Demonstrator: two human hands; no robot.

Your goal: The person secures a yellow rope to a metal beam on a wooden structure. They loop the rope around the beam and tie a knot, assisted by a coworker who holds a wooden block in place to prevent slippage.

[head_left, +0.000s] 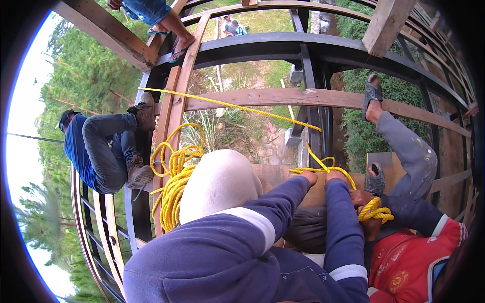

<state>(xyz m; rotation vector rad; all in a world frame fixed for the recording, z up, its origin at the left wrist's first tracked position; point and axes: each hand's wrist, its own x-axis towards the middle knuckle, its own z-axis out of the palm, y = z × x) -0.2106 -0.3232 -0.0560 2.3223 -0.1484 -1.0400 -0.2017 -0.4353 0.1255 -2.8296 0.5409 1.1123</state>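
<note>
My left hand is closed around a thin yellow rope in front of me. Right beside it, my right hand is also closed on the rope. From there the rope runs down to a co-worker's hands at my right, where several turns are bunched. Another length of yellow rope stretches from the left beam to a dark steel post. To my left hangs a large coil of the same rope, next to a pale, rounded, knee-like form. My fingers partly hide the rope.
Dark steel beams and wooden planks form an open frame high above the ground. A person in blue sits at the left; another's sandalled foot stands on a plank. The co-worker in red is close at my right.
</note>
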